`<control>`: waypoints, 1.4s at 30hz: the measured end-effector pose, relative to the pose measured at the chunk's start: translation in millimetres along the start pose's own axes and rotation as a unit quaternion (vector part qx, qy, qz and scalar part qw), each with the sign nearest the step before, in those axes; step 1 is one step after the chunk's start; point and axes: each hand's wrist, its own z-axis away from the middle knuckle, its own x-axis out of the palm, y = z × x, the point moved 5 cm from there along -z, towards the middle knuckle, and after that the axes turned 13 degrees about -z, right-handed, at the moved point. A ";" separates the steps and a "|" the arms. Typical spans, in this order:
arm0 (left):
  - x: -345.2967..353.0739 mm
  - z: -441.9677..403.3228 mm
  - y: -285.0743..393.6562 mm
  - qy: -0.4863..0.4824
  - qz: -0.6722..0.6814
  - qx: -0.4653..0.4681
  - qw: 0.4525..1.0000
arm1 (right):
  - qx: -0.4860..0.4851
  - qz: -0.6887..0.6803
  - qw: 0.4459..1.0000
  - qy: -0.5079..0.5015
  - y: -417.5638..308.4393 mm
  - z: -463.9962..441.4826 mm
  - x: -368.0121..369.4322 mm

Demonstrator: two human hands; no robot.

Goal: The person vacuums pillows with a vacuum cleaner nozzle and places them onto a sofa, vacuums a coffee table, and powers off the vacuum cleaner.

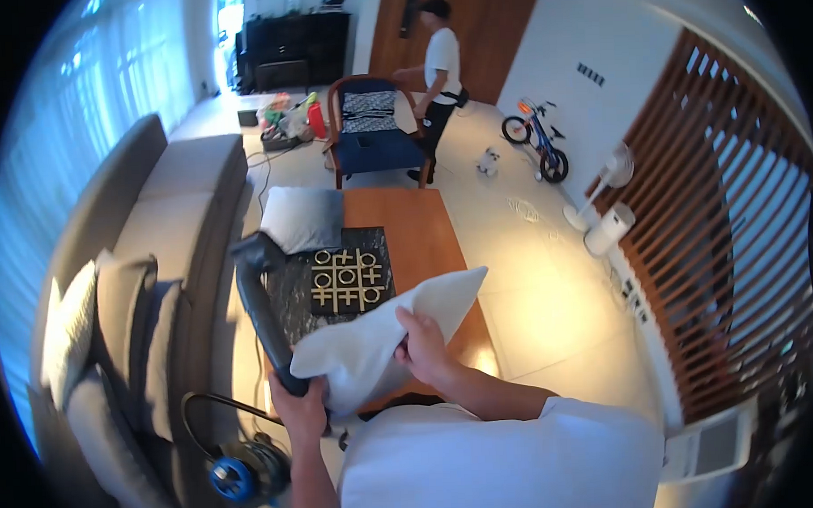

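Observation:
My left hand (300, 408) is closed around the lower end of a dark vacuum cleaner tube (264, 317). The tube rises up and left to a wide nozzle (259, 252). My right hand (424, 346) grips a white cushion (365, 349), held tilted in front of my body, its left corner close to the tube and my left hand. Whether my left fingers also touch the cushion cannot be made out. A vacuum cleaner (244, 475) with a blue round part and a curved hose (190, 412) stands on the floor at lower left.
Beneath the cushion is a wooden coffee table (414, 227) bearing a light grey cushion (302, 217) and a tic-tac-toe board (346, 278). A grey sofa (167, 200) with several cushions runs along the left. A person (443, 65) stands by a blue armchair (381, 155). A small bicycle (537, 142) leans rightward.

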 end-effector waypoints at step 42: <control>5.6 41.7 6.7 0.004 -0.138 -0.033 0.990 | -0.366 0.496 0.689 -0.382 72.8 11.4 1.7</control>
